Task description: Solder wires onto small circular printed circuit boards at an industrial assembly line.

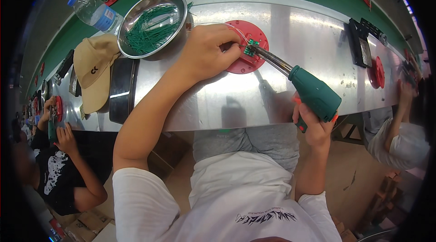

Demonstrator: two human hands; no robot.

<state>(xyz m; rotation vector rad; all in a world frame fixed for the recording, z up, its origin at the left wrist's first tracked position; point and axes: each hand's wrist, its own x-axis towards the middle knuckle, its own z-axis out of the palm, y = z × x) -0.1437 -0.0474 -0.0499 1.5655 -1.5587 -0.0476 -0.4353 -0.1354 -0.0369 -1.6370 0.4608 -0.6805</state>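
Note:
My right hand grips a green pistol-shaped soldering gun with an orange trigger. Its metal barrel slants up and left, and the tip meets a small green circuit board. The board lies on a round red disc on the metal table. At the disc's left side my left hand is closed in a pinch on what looks like a thin wire beside the board; the fingers hide most of it. Pale wires arch from behind this hand to the board.
Left of my left arm stand a steel bowl of green wires, a plastic bottle, a tan cap and a black tray-like object. A black device sits to the right. Other people work on both sides.

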